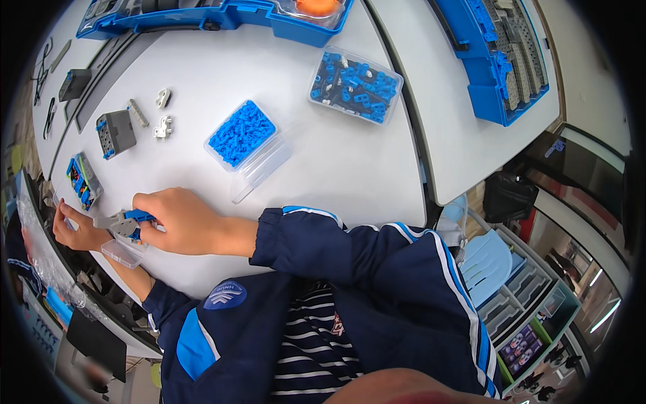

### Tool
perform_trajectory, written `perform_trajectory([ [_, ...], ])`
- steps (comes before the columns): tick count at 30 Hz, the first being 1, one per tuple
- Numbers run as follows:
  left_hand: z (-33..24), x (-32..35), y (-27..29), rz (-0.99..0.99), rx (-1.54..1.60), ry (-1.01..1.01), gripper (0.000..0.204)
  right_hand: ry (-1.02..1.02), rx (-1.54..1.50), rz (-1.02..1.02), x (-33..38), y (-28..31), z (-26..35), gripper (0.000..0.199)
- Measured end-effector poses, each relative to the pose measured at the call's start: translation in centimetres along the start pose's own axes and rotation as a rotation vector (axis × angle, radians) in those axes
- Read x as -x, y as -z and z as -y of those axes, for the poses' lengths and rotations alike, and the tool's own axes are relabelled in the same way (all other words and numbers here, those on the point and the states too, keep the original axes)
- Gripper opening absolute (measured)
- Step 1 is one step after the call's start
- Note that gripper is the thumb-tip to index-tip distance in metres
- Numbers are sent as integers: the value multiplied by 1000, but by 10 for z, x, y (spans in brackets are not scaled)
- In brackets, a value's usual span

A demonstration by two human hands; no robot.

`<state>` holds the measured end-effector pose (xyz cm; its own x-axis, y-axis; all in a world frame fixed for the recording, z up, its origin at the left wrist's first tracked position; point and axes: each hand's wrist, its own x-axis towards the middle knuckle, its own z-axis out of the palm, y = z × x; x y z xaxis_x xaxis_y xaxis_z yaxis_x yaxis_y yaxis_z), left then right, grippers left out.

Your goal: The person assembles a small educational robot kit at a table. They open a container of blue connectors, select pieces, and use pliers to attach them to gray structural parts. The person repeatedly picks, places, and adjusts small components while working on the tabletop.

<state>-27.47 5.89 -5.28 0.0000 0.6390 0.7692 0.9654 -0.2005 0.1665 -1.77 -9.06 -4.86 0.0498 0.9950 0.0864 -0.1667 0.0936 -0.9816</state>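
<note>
My right hand (pixel 180 219) is closed around a small assembly of grey and blue building pieces (pixel 123 224), gripping it by its blue end. To its left, my left hand (pixel 79 232) is held with its fingers apart and raised, and I see nothing in it. Just beyond the left fingertips is a small clear box (pixel 83 182) of mixed coloured parts. A clear plastic lid or tray (pixel 123 253) lies below the assembly, over my left wrist. Farther off stand a grey block (pixel 115 135) with blue pieces on it and two white connector pieces (pixel 162 127).
An opened clear box of blue pegs (pixel 241 135) stands mid-table, near a larger box of blue and black connectors (pixel 355 86). Blue storage cases stand at the back (pixel 235 17) and on the right-hand table (pixel 501 74). A seam divides the tables. Cables (pixel 48 118) lie far left.
</note>
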Motion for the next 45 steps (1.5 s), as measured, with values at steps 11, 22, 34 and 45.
perform_trajectory([
  [11, 2, -11, -6, 260, 101, -472, 32, 35, 106, 23, 1, -6, -6, 19],
  [22, -17, -7, 0, -119, 480, -198, 30, 95, -85, 66, -14, 8, -15, 20],
  [34, -101, 60, 107, -5, 800, -230, 35, -71, -187, 61, -2, 15, 10, 24],
  [45, -122, 70, 117, 302, 697, -253, 44, -183, -238, 185, 10, 10, 13, 23],
])
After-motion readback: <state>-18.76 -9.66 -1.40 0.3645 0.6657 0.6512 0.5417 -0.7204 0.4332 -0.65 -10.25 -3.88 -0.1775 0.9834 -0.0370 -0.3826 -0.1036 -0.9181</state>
